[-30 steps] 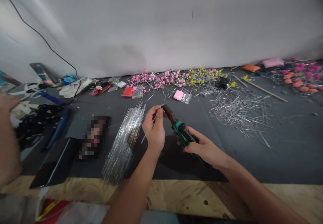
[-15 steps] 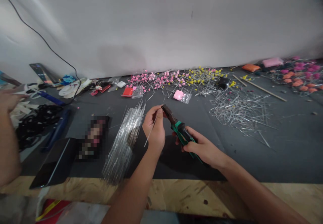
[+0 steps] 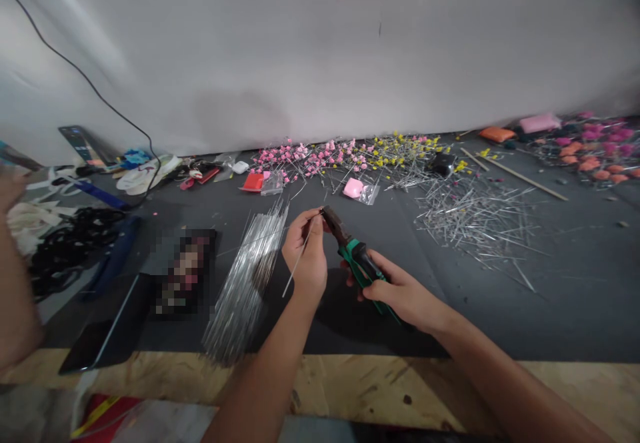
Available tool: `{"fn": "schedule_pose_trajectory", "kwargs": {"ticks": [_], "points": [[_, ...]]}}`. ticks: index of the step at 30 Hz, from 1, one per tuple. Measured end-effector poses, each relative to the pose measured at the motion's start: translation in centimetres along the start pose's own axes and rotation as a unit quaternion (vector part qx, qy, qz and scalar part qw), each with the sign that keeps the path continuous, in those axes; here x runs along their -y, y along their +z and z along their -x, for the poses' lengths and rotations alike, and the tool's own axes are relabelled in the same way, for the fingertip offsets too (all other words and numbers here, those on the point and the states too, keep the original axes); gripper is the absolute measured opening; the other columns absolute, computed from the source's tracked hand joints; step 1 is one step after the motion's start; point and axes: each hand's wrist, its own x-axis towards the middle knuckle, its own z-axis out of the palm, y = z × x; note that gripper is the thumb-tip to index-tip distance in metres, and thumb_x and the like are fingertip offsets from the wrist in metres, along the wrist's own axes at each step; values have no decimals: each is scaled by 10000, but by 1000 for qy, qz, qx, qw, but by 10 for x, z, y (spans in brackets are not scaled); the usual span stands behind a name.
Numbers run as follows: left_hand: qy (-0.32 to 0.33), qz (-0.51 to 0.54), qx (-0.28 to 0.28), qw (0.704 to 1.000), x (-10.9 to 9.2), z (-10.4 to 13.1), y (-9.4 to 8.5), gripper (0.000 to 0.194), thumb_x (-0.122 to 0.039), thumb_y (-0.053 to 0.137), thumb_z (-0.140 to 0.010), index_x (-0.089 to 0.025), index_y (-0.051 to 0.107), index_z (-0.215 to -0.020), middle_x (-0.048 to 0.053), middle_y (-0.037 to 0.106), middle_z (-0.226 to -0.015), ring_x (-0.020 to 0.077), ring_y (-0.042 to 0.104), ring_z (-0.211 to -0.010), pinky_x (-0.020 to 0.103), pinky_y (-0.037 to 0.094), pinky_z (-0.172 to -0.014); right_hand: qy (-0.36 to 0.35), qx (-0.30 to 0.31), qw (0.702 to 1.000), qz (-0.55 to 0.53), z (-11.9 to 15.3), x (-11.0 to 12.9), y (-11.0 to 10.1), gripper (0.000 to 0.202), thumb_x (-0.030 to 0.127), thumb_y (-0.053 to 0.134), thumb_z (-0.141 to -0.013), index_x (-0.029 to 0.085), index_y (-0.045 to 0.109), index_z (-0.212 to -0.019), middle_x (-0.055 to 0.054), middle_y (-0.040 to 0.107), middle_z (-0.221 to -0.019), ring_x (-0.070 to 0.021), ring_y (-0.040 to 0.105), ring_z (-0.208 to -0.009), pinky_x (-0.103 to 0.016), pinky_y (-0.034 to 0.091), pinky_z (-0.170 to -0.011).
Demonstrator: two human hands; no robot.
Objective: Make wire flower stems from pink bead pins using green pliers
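Note:
Pinched in my left hand [image 3: 309, 250] is a thin metal wire [image 3: 296, 268], its lower end sticking out below the fingers. My right hand [image 3: 397, 290] is wrapped round the green and black handles of the pliers [image 3: 357, 253]. The pliers' dark jaws meet the wire's upper end by my left fingertips; whether they bite on it I cannot tell. Left of my left hand lies a bundle of long straight wires [image 3: 250, 276]. A pink packet [image 3: 354, 188] lies beyond my hands on the dark table cover [image 3: 400, 223].
Short cut wires [image 3: 475, 216] lie scattered at right. Pink-tipped wires [image 3: 310, 156] and yellow-tipped wires [image 3: 405, 150] line the wall. A wooden stick [image 3: 527, 178] lies behind. At left are a phone [image 3: 105, 323], black cords [image 3: 75, 243] and another person's arm [image 3: 17, 283].
The wire's lower end has shifted slightly down and left. My hands and the pliers stay almost in place. The other person's hand at far left has moved further left.

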Motion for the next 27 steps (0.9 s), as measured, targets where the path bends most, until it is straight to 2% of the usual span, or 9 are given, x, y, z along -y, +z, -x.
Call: {"fn": "schedule_pose_trajectory", "kwargs": {"ticks": [5, 13, 24, 27], "points": [[0, 4, 1, 1000, 0, 0, 0, 159, -294, 595, -770, -189, 623, -886, 24, 636, -842, 101, 589, -702, 234, 492, -656, -9, 4, 1000, 24, 0, 0, 0, 363, 108, 481, -682, 212, 534, -1026, 1, 554, -885, -131, 484, -772, -271, 385, -707], [8, 6, 2, 1000, 4, 1, 0, 159, -287, 593, -772, -188, 627, -892, 24, 637, -849, 101, 587, -701, 238, 496, -652, -26, -11, 996, 89, 0, 2, 1, 189, 117, 447, -711, 193, 515, -871, 24, 495, -752, -104, 417, -650, -236, 325, -574], [-33, -3, 2, 999, 12, -4, -1, 194, -329, 610, -749, -178, 616, -870, 13, 627, -781, 88, 578, -650, 216, 485, -619, 5, -16, 999, 27, -6, -6, 0, 313, 144, 459, -709, 180, 531, -1011, 3, 534, -759, -91, 454, -595, -231, 361, -553], [-81, 24, 21, 996, 14, -2, 1, 294, -329, 648, -716, -206, 577, -973, 16, 642, -846, 97, 599, -701, 212, 485, -635, 18, -35, 999, 2, -8, -9, -1, 326, 152, 474, -698, 197, 535, -1015, 4, 539, -748, -96, 472, -592, -230, 374, -540]]}}
